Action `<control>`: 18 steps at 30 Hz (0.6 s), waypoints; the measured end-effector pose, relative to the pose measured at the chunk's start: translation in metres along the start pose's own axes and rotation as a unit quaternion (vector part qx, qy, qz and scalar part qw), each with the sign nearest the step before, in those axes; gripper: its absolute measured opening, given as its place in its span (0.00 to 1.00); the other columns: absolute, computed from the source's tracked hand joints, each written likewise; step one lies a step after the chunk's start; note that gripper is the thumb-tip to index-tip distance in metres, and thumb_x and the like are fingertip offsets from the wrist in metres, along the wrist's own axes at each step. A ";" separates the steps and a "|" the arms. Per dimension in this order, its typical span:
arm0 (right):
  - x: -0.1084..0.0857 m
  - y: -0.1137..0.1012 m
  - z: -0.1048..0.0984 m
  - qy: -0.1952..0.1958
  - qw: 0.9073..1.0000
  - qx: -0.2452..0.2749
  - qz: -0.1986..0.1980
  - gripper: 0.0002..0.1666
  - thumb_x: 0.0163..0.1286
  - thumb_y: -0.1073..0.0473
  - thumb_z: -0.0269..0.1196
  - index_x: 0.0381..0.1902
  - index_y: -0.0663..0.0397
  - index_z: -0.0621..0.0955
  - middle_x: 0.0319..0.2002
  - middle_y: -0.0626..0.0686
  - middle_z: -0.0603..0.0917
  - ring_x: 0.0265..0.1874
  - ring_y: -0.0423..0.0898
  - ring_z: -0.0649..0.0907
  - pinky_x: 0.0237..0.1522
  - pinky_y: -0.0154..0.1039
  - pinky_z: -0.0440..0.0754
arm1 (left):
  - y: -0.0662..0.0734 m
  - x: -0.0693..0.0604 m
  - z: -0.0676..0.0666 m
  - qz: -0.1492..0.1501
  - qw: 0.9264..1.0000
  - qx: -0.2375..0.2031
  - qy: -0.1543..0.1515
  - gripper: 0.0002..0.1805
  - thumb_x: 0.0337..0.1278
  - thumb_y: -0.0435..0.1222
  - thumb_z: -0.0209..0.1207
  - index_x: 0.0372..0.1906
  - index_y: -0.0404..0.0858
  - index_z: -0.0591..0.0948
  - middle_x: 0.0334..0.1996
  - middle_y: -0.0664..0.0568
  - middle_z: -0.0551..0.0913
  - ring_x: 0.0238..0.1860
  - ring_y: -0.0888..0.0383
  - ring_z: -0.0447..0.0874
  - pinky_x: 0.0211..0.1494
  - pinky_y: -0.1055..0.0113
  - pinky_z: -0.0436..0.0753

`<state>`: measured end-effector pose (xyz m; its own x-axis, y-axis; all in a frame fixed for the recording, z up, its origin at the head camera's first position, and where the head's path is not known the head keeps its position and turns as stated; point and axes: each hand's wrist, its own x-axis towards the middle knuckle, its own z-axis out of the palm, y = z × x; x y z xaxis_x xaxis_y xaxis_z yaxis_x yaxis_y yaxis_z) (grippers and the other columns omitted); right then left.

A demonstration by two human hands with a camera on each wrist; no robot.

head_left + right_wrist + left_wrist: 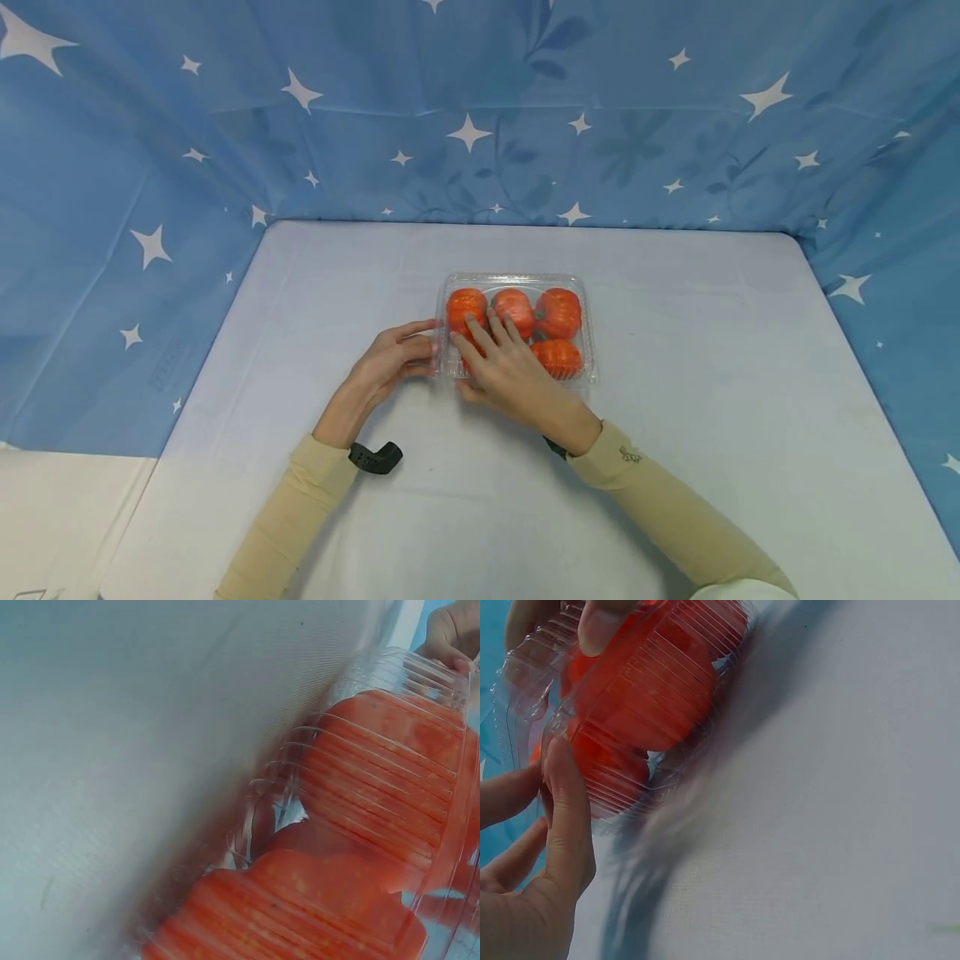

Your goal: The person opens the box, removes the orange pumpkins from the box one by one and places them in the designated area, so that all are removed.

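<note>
Left hand [393, 358] pinches clear ribbed plastic box [513, 278] by left edge; right hand [510, 375] grips near edge
Box right of left grip, orange-red lobed fruits [558, 313] inside; likely light, flexy, slick, crack-prone, so hold rims, don't squeeze walls

1. Right of the box [525, 279], the table [712, 333] gives a hand wide room.
2. Behind the box, a narrower strip is passable, ending at the curtain [420, 167].
3. The left hand [397, 358] blocks the box's left side.
4. The right hand [510, 375] obstructs its front-left part; the right sleeve [675, 508] bars its front right.
</note>
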<state>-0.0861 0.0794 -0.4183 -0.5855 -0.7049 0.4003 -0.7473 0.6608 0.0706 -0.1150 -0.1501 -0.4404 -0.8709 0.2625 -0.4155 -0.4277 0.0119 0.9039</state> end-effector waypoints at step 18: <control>-0.009 0.008 -0.001 0.000 1.000 0.027 0.010 0.37 0.63 0.49 0.73 0.68 0.52 0.78 0.66 0.62 0.80 0.68 0.68 0.76 0.69 0.59 0.76 | -0.002 0.005 0.003 -0.001 1.000 -0.019 0.008 0.31 0.69 0.26 0.56 0.75 0.39 0.70 0.40 0.54 0.80 0.34 0.62 0.79 0.39 0.71 0.85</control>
<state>-0.0863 0.0910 -0.4200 -0.6010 -0.6908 0.4020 -0.7504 0.6608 0.0136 -0.1181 -0.1454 -0.4436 -0.8738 0.2462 -0.4193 -0.4380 -0.0238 0.8987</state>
